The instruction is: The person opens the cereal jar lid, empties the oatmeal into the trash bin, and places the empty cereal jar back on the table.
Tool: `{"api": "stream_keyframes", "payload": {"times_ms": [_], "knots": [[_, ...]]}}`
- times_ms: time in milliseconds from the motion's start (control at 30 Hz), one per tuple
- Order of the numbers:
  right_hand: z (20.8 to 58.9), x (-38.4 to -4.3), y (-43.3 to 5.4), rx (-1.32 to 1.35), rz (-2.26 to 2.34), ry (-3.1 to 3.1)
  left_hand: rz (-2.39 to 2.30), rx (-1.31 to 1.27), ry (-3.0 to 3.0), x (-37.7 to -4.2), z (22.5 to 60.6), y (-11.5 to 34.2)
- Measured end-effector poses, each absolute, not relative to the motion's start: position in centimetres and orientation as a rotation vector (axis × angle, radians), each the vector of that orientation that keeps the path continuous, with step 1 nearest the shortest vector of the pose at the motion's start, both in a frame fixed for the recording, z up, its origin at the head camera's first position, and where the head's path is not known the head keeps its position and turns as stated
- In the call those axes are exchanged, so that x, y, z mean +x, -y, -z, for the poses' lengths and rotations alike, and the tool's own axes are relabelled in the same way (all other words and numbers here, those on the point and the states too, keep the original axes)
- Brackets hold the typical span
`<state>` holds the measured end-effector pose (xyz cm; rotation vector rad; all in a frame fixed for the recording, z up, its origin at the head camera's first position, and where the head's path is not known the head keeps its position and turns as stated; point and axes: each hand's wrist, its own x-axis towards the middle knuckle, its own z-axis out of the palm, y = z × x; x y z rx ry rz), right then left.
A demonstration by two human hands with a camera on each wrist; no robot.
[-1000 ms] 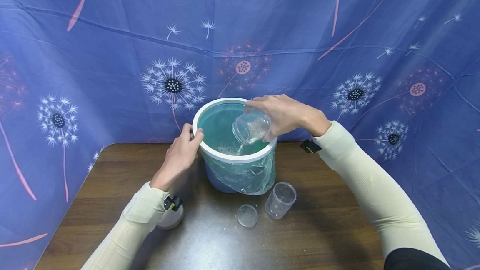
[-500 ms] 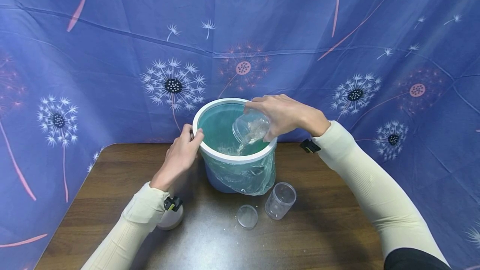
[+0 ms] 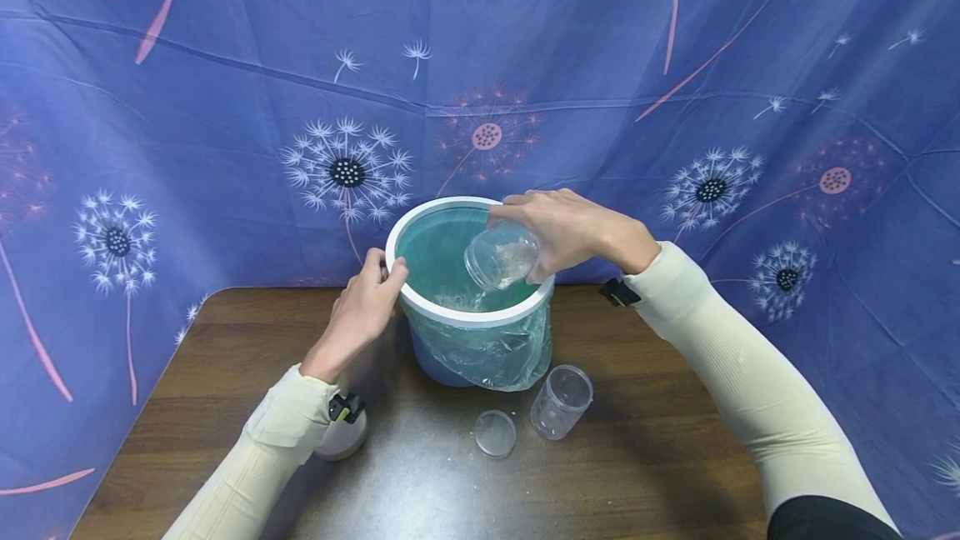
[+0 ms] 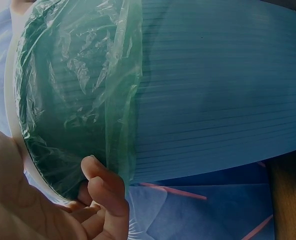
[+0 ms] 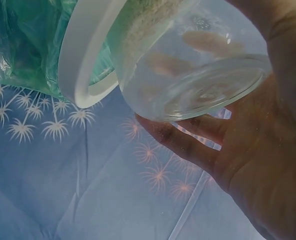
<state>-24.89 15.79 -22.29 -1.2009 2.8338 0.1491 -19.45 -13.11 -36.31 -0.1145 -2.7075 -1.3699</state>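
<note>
A blue bin (image 4: 218,90) with a white rim (image 3: 467,317) stands at the back of the table, lined with a thin green plastic bag (image 3: 495,352) folded over the rim. My left hand (image 3: 360,307) grips the rim at its left side, thumb on top; in the left wrist view its curled fingers lie against the bag outside. My right hand (image 3: 572,227) holds a clear jar (image 3: 504,252) tilted over the bin's right side, mouth down toward the inside. Pale grains (image 5: 155,20) lie along the jar's wall in the right wrist view. The bin's bottom is hidden.
A second clear jar (image 3: 561,402) stands upright on the wooden table (image 3: 645,465), right of a round clear lid (image 3: 494,433). A whitish round thing (image 3: 342,440) sits partly hidden beside my left wrist. Small crumbs dot the tabletop. A blue dandelion-patterned cloth (image 3: 600,65) hangs behind.
The grains inside the tilted jar have shifted, and the trickle below its mouth looks thinner than before. Both hands and the bin keep nearly the same places.
</note>
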Motion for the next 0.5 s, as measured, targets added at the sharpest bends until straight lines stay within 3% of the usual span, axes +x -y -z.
{"api": "stream_keyframes", "payload": {"times_ms": [500], "knots": [[22.42, -24.99, -15.64, -1.206, -0.195, -2.837, 1.379, -0.114, 2.710, -19.53, 36.34, 13.15]]}}
